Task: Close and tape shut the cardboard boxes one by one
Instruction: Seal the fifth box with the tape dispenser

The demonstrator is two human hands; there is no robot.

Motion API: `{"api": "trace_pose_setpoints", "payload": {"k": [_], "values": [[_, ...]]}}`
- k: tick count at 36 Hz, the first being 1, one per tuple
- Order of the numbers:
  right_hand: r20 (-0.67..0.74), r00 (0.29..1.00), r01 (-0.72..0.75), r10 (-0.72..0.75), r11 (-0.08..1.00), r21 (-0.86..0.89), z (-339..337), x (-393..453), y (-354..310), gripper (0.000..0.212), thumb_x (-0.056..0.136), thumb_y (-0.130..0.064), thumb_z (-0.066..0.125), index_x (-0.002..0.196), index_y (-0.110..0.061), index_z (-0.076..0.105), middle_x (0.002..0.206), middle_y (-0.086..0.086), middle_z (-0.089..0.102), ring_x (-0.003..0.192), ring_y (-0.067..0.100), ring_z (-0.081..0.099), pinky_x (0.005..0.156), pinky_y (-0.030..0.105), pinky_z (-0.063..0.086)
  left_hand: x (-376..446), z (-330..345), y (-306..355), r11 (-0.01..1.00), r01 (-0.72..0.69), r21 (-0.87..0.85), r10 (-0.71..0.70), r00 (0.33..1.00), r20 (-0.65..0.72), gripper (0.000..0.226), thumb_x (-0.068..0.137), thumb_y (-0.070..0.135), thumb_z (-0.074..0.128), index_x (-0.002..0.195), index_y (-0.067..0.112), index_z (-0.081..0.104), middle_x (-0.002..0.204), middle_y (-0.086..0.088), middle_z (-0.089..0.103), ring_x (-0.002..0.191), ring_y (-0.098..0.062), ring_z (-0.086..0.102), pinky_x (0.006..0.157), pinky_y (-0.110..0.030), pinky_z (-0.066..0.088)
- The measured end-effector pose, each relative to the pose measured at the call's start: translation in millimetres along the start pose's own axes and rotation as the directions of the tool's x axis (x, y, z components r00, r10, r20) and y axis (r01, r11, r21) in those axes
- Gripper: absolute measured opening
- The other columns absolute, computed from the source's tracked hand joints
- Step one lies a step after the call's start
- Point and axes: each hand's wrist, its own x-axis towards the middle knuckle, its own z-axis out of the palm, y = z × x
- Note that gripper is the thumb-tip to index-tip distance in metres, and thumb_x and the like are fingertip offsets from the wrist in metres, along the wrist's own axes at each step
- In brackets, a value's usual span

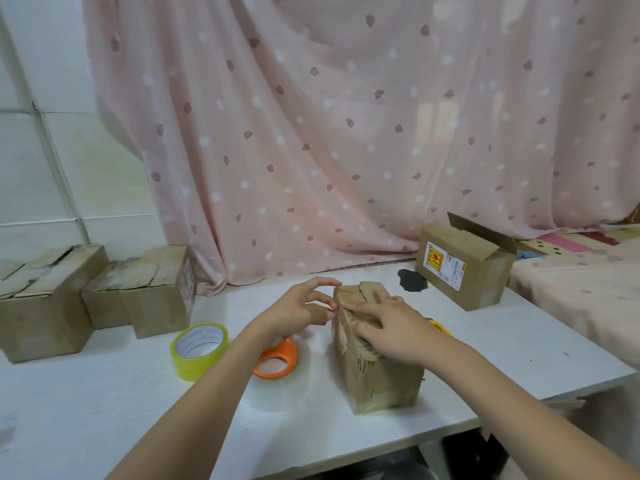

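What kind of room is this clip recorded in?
Probably a home room used for packing: a pink leaf-patterned curtain, a white table with brown cardboard boxes, and a patterned bed cover beside it.

Boxes and tape across our table

Centre: one box (377, 344); two tape rolls (200, 349) lower left; closed boxes (45, 299) far left; open box (465, 268) upper right.

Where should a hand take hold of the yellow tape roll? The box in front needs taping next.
Judging by its pose, the yellow tape roll stands tilted on its edge with the open core facing up and toward the camera. Come from above: thumb inside the core, fingers over the top of the outer band. The left hand is closest.
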Motion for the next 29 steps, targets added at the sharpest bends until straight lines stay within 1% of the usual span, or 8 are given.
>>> {"api": "trace_pose_setpoints", "payload": {"k": [4,12,16,20,22,24,26,29], "values": [[-0.009,1.000,0.005,-0.005,1.000,0.022,-1,-2,10,0.047,0.096,-0.048,0.040,0.141,-0.061,0.038,0.152,0.000,0.034,0.136,0.027,0.032,0.108,0.039,0.031,2,7,1,1.000,-0.012,-0.028,0.011,1.000,-0.020,0.053,0.086,-0.006,0.070,0.125,0.028,0.063,0.105,-0.015,0.070,0.093,-0.021,0.072,0.096,-0.035,0.052],[-0.023,0.999,-0.024,0.026,0.997,0.070,2,3,17,0.053,0.087,-0.059,0.036,0.139,-0.066,0.035,0.159,0.003,0.028,0.143,0.029,0.027,0.114,0.044,0.032,6,31,-1,0.993,0.018,-0.117,-0.043,0.975,-0.218,0.031,0.082,-0.002,0.076,0.107,0.010,0.063,0.077,-0.011,0.058,0.069,-0.021,0.062,0.076,-0.034,0.061],[-0.059,0.998,-0.018,0.021,0.999,0.041,2,2,13,0.048,0.094,-0.050,0.041,0.140,-0.062,0.038,0.158,0.003,0.030,0.140,0.029,0.033,0.107,0.038,0.033,2,42,-1,0.983,0.056,-0.174,-0.101,0.959,-0.265,0.022,0.087,-0.005,0.070,0.099,0.004,0.053,0.071,-0.018,0.060,0.069,-0.025,0.064,0.077,-0.046,0.062],[-0.097,0.995,-0.019,0.026,0.998,0.067,1,-1,8,0.051,0.094,-0.046,0.045,0.144,-0.056,0.039,0.153,0.002,0.034,0.134,0.028,0.042,0.102,0.037,0.038,-6,48,1,0.976,0.111,-0.189,-0.159,0.951,-0.266,0.017,0.087,-0.005,0.071,0.094,0.001,0.057,0.072,-0.019,0.066,0.068,-0.028,0.068,0.073,-0.039,0.063],[-0.113,0.992,-0.038,0.056,0.987,0.155,-4,-1,10,0.058,0.095,-0.041,0.049,0.150,-0.050,0.032,0.159,0.004,0.028,0.133,0.029,0.046,0.100,0.035,0.040,-10,49,1,0.986,0.136,-0.095,-0.157,0.950,-0.269,0.010,0.086,-0.003,0.071,0.090,-0.002,0.062,0.070,-0.017,0.067,0.065,-0.025,0.068,0.074,-0.038,0.063],[-0.122,0.983,-0.080,0.135,0.923,0.376,-13,-1,11,0.067,0.097,-0.034,0.051,0.156,-0.044,0.021,0.164,0.003,0.022,0.137,0.029,0.044,0.098,0.032,0.039,-12,46,3,0.989,0.147,0.014,-0.137,0.946,-0.293,0.008,0.084,0.001,0.073,0.086,-0.003,0.067,0.066,-0.013,0.069,0.064,-0.024,0.070,0.078,-0.039,0.062],[-0.070,0.954,-0.188,0.293,0.762,0.620,-23,3,15,0.066,0.099,-0.027,0.051,0.158,-0.031,0.022,0.158,0.004,0.033,0.136,0.028,0.044,0.098,0.034,0.039,-14,43,10,0.988,0.156,-0.007,-0.150,0.939,-0.311,0.010,0.085,0.004,0.072,0.088,-0.005,0.069,0.070,-0.016,0.070,0.067,-0.025,0.071,0.078,-0.036,0.062],[0.100,0.898,-0.371,0.429,0.613,0.697,-32,9,28,0.040,0.100,-0.016,0.050,0.138,-0.002,0.046,0.111,0.013,0.058,0.090,0.028,0.061,0.072,0.036,0.053,-18,43,22,0.977,0.174,-0.125,-0.205,0.930,-0.306,0.013,0.090,0.002,0.068,0.091,-0.012,0.070,0.077,-0.021,0.070,0.067,-0.026,0.071,0.067,-0.030,0.061]]}}
